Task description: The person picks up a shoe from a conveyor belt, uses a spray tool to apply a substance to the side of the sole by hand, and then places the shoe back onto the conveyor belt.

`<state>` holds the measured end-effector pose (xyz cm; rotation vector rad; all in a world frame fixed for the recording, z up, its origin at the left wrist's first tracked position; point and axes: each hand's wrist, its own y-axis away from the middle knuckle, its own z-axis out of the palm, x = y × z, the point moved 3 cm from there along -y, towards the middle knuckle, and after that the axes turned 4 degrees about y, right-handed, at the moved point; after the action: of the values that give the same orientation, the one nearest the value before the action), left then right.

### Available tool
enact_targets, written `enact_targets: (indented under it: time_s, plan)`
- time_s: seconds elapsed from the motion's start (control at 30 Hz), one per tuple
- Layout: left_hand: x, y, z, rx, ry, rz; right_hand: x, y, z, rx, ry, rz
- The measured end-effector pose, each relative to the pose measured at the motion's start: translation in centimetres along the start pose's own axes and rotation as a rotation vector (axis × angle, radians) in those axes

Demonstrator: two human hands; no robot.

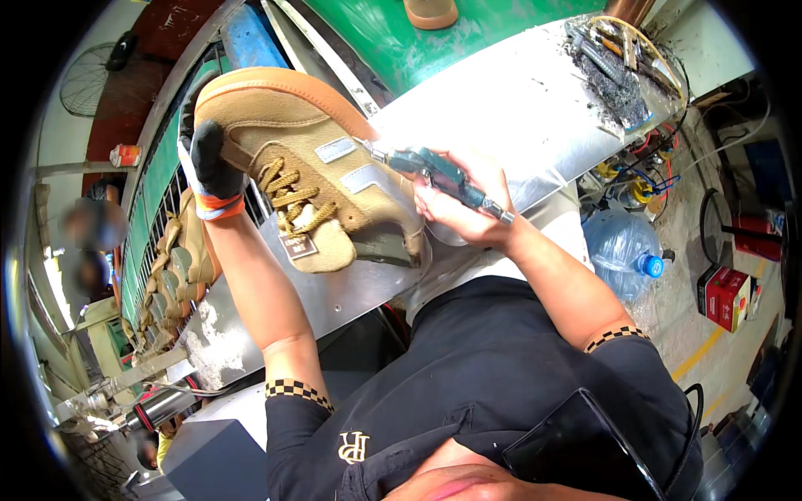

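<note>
My left hand (pixel 210 163), in a black-coated glove with an orange cuff, is closed round the toe end of a tan shoe (pixel 288 138). The shoe is tilted up on its side, with an orange-tan sole edge, brown laces (pixel 292 196) and two pale grey patches (pixel 361 178) on its upper. Bare and closed, my right hand (pixel 472 192) grips a slim dark-green hand tool (pixel 434 167) with metal ends. Its narrow silver tip points at the shoe's side by the sole edge, beside the upper patch; I cannot tell whether it touches.
Below the shoe is a metal worktop (pixel 501 92); tools and dark debris (pixel 610 71) lie at its far right. Several tan shoes (pixel 175 267) stand in a row at left. Another shoe (pixel 430 12) sits on a green surface (pixel 376 42). A plastic bottle (pixel 622 250) is at right.
</note>
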<state>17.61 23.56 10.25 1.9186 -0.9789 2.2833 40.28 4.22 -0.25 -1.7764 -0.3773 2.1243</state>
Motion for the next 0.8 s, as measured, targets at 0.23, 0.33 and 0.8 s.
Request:
enact_targets:
  time_s: [0.23, 0.33, 0.8]
  plan:
    - [-3.9, 0.8, -4.7, 0.079, 0.051, -0.022, 2.1, 3.3, -0.7, -0.043, -0.017, 0.181]
    - [-5.8, 1.6, -7.1, 0.147, 0.121, -0.082, 2.2, 4.4, -0.9, -0.003, -0.132, 0.258]
    - [-5.4, 15.4, -8.5, 0.527, 0.114, -0.376, 3.3, 4.9, 0.8, 0.164, -0.356, 0.508]
